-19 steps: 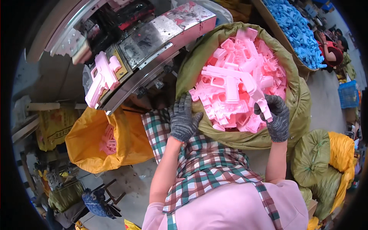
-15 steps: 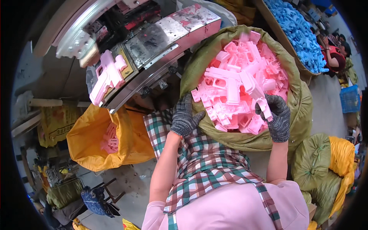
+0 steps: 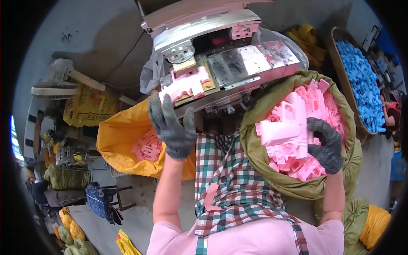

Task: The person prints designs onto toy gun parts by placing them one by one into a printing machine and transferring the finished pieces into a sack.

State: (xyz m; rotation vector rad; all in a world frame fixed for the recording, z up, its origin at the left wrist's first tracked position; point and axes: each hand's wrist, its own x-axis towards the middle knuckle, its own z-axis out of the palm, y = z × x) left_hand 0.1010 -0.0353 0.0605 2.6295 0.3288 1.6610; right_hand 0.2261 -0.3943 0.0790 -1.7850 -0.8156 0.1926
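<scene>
The grey-gloved right hand (image 3: 326, 146) grips a pink plastic toy pistol (image 3: 284, 131) at centre right of the frame, over an olive woven sack (image 3: 259, 163) holding pink plastic parts (image 3: 329, 111). The grey-gloved left hand (image 3: 173, 129), left of centre, is spread open near a 2nd pink plastic pistol (image 3: 185, 84) on a silver metal machine (image 3: 255, 59), upper centre.

The pistol-shaped pieces (image 3: 281, 132) are pink, the apron (image 3: 240, 178) checked.

Bright scene, bent at the edges
Glare whitens the metal plate (image 3: 253, 59); soft shadow darkens the wall (image 3: 112, 51); corners go black.
</scene>
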